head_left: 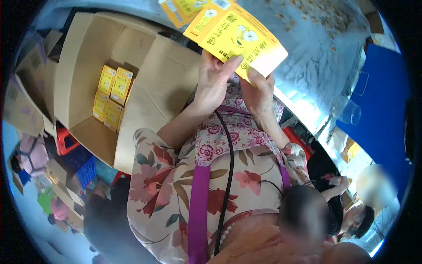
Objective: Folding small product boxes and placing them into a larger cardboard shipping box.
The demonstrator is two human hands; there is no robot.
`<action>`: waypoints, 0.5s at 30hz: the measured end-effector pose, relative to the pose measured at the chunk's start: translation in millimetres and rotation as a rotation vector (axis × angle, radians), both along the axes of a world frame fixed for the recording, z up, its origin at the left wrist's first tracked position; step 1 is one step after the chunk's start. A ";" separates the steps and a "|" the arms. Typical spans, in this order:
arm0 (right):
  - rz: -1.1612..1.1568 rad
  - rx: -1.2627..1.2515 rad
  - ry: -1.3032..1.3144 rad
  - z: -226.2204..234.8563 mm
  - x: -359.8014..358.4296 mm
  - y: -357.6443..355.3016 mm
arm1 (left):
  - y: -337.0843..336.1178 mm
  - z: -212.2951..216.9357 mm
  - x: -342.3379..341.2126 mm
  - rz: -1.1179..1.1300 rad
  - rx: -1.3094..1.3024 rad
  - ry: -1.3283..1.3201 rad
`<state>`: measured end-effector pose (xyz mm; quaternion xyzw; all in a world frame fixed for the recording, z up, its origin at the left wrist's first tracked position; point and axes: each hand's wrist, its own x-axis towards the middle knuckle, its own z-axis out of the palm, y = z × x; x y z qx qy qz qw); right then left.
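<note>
Head view, single frame. Both forearms rise from the lower edge and meet near the top centre of the picture. Left hand (214,79): fingers curled up around the near edge of a flat yellow carton (239,37), thumb side pressed to its face; grip closed on the carton. Right hand (259,94): just beside the left hand, fingers folded over the carton's lower right corner, where the carton shows a pale end panel; grip likewise closed on it. The carton is held above the table (316,75), tilted, its printed face toward the camera. A second yellow carton (182,9) lies behind it at the top edge, partly cut off; whether it touches the held one I cannot tell. To the left, an open cardboard box (88,66) with its flaps spread; inside, against one wall, a small stack of yellow packs (112,94) standing on end, the rest of the box floor bare. The table surface is silvery and reflective. A clear plastic cup (350,112) stands near its right edge, well apart from the hands. A blue panel (378,110) lies beyond the cup. Another person's arm (334,189) shows at lower right.
</note>
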<state>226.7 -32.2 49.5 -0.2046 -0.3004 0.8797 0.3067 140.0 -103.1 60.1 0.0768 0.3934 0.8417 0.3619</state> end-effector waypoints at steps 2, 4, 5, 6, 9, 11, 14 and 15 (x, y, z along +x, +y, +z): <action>0.007 0.076 -0.070 6.0 -5.4 -7.0 | -6.4 0.1 -10.6 0.046 -0.009 -0.032; 0.070 0.107 -0.122 1.8 -7.5 -8.3 | -20.0 -2.5 -23.1 0.058 -0.015 -0.004; 0.096 0.137 -0.185 -2.1 -8.9 -8.5 | -27.3 -4.1 -29.9 0.034 -0.023 0.014; 0.129 0.174 -0.170 -6.2 -10.7 -9.8 | -34.8 -7.2 -35.7 0.050 -0.060 0.006; 0.322 0.217 -0.124 -8.7 -18.8 -10.9 | -66.4 -4.6 -61.2 0.090 -0.179 0.091; 0.448 0.238 -0.072 -5.8 -24.3 -12.1 | -101.6 13.8 -87.1 0.135 -0.239 0.200; 0.527 0.330 -0.142 -15.2 -18.9 -10.4 | -171.8 48.3 -144.9 0.460 -0.584 0.460; 0.533 0.337 -0.197 -13.9 -18.3 -11.1 | -212.0 36.0 -174.5 0.561 -0.438 0.559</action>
